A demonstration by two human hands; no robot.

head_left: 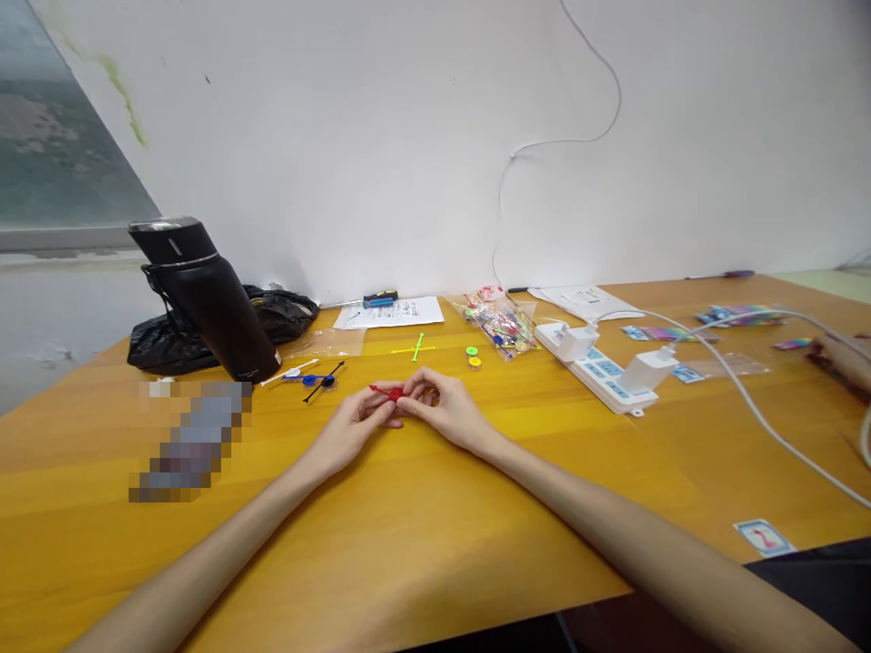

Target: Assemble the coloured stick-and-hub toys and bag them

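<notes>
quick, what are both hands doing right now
Left hand: closed, holding the red arrow piece.
Right hand: closed, holding the same red arrow piece.

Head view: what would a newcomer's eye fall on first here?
Probably the tall black bottle, standing at the left of the wooden table in front of a black plastic bag. Next, likely the small red arrow piece at the centre, held between the left hand and right hand. Right of them lies a white power strip.
</notes>
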